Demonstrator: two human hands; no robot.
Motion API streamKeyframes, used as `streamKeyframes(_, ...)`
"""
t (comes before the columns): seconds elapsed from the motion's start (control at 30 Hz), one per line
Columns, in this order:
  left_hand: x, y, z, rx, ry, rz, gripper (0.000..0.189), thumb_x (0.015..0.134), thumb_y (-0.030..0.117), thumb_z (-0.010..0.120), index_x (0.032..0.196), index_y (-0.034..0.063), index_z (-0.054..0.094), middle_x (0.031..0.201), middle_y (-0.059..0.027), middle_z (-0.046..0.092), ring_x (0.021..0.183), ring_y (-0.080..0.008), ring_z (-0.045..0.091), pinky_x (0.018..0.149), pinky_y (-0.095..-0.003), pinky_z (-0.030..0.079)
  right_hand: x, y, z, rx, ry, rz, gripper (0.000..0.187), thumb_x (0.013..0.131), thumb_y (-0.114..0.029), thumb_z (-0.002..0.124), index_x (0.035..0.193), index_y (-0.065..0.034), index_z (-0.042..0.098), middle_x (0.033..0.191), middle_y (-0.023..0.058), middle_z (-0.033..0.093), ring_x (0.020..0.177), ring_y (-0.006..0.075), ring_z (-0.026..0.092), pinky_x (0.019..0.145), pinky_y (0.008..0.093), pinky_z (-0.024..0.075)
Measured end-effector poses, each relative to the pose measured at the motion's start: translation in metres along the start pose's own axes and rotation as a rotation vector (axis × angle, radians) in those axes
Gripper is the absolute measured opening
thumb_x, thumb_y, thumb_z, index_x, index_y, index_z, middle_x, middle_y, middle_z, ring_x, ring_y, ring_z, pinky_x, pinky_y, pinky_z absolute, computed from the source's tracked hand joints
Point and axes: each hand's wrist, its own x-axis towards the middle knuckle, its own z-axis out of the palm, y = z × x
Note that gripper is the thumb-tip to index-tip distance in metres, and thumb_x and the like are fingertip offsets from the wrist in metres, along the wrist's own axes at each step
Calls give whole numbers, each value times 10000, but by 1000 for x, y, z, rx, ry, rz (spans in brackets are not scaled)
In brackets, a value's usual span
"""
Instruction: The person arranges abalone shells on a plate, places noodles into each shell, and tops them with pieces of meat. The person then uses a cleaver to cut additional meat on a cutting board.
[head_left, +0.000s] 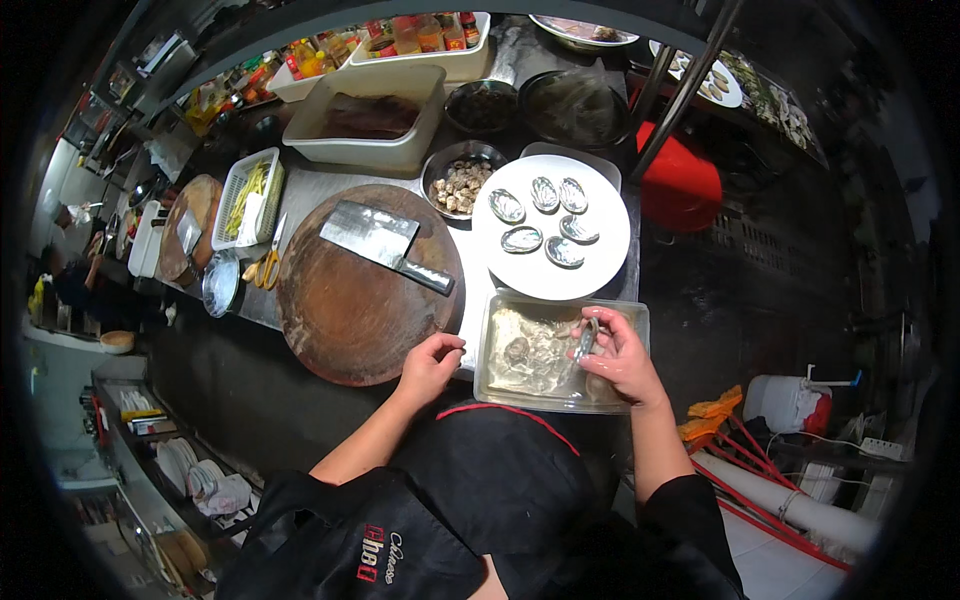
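My right hand (619, 356) grips an abalone shell (587, 341) edge-up between thumb and fingers, above a clear plastic tub of water (489, 367). Pale, blurred matter lies under the water; I cannot tell what it is. Beyond the tub, a round white plate (551, 277) carries several abalone shells, pearly inside facing up. My left hand (431, 367) hovers by the near right edge of a round wooden chopping block (337, 315), its fingers curled with nothing visible in them. A cleaver (375, 232) lies flat across the block, black handle towards the plate.
A metal bowl of small shellfish or mushrooms (461, 187) sits behind the plate. Further back are a deep plastic bin (367, 154) and a dark bowl with a plastic bag (574, 109). Scissors (270, 266) and a green-vegetable basket (247, 202) lie left. A metal post (664, 97) rises at right.
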Motion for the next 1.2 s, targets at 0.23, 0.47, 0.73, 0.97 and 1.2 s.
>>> streamKeyframes(0.23, 5, 10, 7, 85, -52, 53, 153, 949, 79, 653, 1078, 5, 689, 918, -27, 702, 827, -82, 631, 763, -256, 524, 2, 22, -26, -955, 217, 63, 600, 804, -54, 720, 1369, -19, 522, 1246, 127, 536, 1157, 195, 556, 951, 319, 493)
streamKeyframes(0.47, 2, 6, 3, 102, -70, -1, 169, 949, 88, 655, 1094, 7, 687, 949, -36, 713, 838, -89, 636, 771, -257, 525, 105, -41, -76, -529, 437, -34, 181, 976, -37, 470, 1092, 44, 583, 893, 127, 659, 713, 149, 653, 563, 308, 528)
streamKeyframes(0.73, -20, -1, -16, 81, 62, -14, 170, 935, 53, 664, 1098, 14, 689, 954, -34, 709, 854, -89, 639, 781, -251, 522, 219, -64, -109, -1463, 518, -20, 218, 886, -124, 681, 1085, -39, 658, 1041, 225, 703, 1017, 406, 665, 879, 470, 520)
streamKeyframes(0.97, -47, -22, -38, 85, 162, -117, 142, 954, 17, 638, 1091, -3, 670, 977, -48, 716, 884, -108, 669, 798, -255, 539, 244, -58, -102, -1512, 364, 18, 307, 840, -129, 766, 1117, -51, 660, 1098, 192, 698, 1062, 380, 645, 906, 456, 514)
streamKeyframes(1.2, -46, -26, -37, 56, 162, -94, 142, 956, 22, 642, 1094, 3, 672, 982, -44, 712, 887, -107, 669, 797, -252, 538, 230, -59, -88, -1692, 303, -164, 328, 827, -77, 752, 1145, -48, 678, 1181, 158, 665, 1135, 362, 589, 969, 448, 492)
